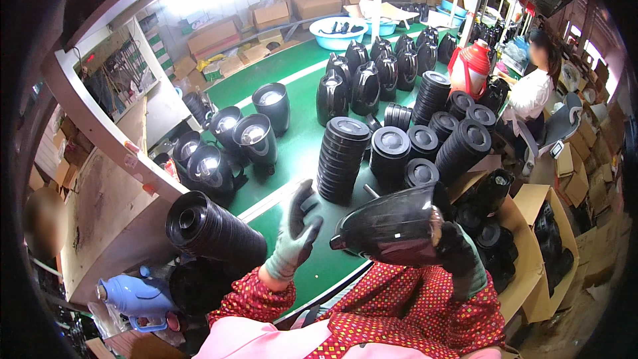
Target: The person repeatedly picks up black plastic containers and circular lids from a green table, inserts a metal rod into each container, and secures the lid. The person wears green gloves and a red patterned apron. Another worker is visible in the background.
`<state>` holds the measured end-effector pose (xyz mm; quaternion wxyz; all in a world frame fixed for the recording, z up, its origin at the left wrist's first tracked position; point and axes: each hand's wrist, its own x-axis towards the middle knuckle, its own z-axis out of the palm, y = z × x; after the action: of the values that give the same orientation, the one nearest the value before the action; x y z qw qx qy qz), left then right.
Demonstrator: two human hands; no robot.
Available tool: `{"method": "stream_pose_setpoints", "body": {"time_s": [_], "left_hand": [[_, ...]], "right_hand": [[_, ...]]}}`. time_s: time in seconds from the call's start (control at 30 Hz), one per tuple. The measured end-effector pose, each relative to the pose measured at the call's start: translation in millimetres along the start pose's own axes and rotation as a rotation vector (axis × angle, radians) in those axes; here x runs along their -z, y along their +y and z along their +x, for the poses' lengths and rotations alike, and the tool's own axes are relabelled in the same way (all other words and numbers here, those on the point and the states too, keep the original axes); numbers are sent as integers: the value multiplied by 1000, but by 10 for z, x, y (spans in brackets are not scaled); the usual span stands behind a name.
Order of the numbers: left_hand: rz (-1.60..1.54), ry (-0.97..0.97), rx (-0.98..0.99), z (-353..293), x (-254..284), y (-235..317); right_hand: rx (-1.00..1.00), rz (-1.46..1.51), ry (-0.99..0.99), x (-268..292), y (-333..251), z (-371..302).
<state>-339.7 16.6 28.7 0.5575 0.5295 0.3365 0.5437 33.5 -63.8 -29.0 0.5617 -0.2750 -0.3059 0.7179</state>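
Note:
My right hand (463, 259), in a grey-green glove with dark fingers, grips one end of a glossy black jug (392, 227). The jug lies on its side in the air in front of my lap, its narrower end pointing left. My left hand (296, 234), gloved alike, is raised over the green work surface with its fingers apart and nothing in them. Just beyond it rises a stack of round black lids (337, 167). More stacked black lids (391, 153) stand to the right of that, behind the jug.
A green conveyor belt (296, 116) carries upright black jugs (365, 90) and open-topped black jug bodies (256, 138). Left stands a tall stack of black rings (211, 226) near a blue flask (136, 292). Right are cardboard boxes (539, 272) of black parts; a person (531, 96) works beyond.

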Motion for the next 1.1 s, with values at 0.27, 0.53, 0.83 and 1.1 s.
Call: {"method": "stream_pose_setpoints", "body": {"time_s": [0.27,0.53,0.83,1.1], "left_hand": [[-515,-386,251,-157,87,-615],[113,-195,81,56,429,-1240],[320,302,-63,724,623,-1543],[1559,-44,-338,960,592,-1920]], "right_hand": [[-269,-248,-16,-857,-405,526],[-404,-415,-304,-1159,-174,1615],[355,-1982,41,-1034,-138,3504],[511,-1977,-72,-1025,260,2841]]}}
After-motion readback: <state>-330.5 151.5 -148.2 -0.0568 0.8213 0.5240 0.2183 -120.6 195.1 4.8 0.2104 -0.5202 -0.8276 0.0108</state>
